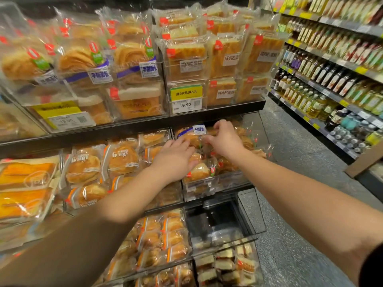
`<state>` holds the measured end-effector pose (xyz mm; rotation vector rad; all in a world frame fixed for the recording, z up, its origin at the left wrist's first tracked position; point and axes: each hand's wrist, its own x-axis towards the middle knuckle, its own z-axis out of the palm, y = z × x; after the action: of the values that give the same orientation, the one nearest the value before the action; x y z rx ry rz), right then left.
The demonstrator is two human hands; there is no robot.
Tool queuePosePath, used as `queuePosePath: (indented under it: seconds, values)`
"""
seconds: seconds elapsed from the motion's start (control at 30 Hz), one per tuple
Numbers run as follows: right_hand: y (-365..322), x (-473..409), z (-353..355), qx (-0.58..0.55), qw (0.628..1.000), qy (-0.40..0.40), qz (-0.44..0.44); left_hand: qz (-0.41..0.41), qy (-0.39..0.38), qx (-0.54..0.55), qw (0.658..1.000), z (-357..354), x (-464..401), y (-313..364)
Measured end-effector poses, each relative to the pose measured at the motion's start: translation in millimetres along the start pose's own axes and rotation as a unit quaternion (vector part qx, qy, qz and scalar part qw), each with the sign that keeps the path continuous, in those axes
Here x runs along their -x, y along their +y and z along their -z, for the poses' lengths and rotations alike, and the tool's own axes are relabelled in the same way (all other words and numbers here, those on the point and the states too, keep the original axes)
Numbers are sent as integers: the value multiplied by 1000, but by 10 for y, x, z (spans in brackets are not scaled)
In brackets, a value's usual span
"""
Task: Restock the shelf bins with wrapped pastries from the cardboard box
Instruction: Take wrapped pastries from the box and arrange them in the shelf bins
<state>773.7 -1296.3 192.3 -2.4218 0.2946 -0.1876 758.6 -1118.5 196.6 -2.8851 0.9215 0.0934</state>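
Note:
Both my hands reach into a clear shelf bin [217,181] on the middle shelf, filled with wrapped pastries [200,170]. My left hand [176,158] lies flat on the pile with its fingers stretched over the wrappers. My right hand [223,137] is farther back in the bin, fingers curled on a wrapped pastry with a blue label [193,134]. The cardboard box is out of view.
Upper bins hold bagged breads and cake slices [186,59], with price tags [185,104] on the front. Left of my hands sit round buns [122,160]. Below is a nearly empty clear bin [219,224]. An aisle floor [300,162] and bottle shelves [331,79] lie to the right.

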Motion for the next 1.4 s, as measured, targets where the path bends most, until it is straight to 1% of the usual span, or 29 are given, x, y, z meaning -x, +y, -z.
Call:
queuePosePath:
  seconds: [0.03, 0.07, 0.1, 0.13, 0.17, 0.3, 0.43, 0.57, 0.67, 0.77, 0.87, 0.97, 1.07, 1.13, 1.2, 1.27, 1.33, 1.4]
  values:
    - [36, 72, 10, 41, 996, 38, 69, 0, -10, -4, 1000, -9, -10, -6]
    - [92, 115, 5, 92, 985, 42, 141, 2, -17, -4, 1000, -12, -21, -8]
    - [139, 152, -4, 143, 969, 18, 200, 3, -22, -5, 1000, -10, -36, -11]
    - [185, 159, -32, 179, 955, -17, 234, 5, -25, -8, 1000, -5, -49, -11]
    - [202, 159, -46, 203, 948, -50, 239, 5, -27, -12, 1000, 2, -58, -10]
    - [112, 47, -28, 250, 943, -122, 181, 6, -39, -43, 998, 31, -78, 1]
    - [-25, -36, 6, 280, 930, -174, 160, 36, -55, -89, 994, 61, -106, -88]
    - [-126, -128, 2, 286, 931, -180, 140, 30, -71, -127, 989, 76, -98, -167]
    - [-165, -179, -13, 327, 920, -181, 115, 25, -71, -112, 991, 79, -102, -142]
    - [-226, -135, -5, 339, 917, -185, 98, 28, -64, -99, 993, 74, -80, -130]
    - [-249, -18, 54, 332, 924, -168, 93, 29, -32, -80, 996, 99, 16, -134]
    - [-163, 193, 186, 294, 941, -120, 112, 33, 24, -38, 998, 155, 205, -95]
    - [-53, 496, 315, 217, 965, -90, 119, 76, 90, 73, 990, 206, 543, 12]
    - [-13, 762, 358, 151, 977, -92, 119, 120, 128, 161, 971, 205, 850, 114]
    - [15, 1074, 357, 104, 982, -101, 125, 167, 145, 235, 947, 181, 1203, 222]
    - [35, 1446, 323, 72, 981, -131, 122, 212, 144, 289, 923, 67, 1581, 303]
    - [41, 1844, 255, 64, 975, -172, 125, 252, 129, 313, 907, -125, 1995, 397]
    - [31, 2223, 133, 82, 962, -217, 141, 295, 105, 311, 897, -368, 2432, 498]
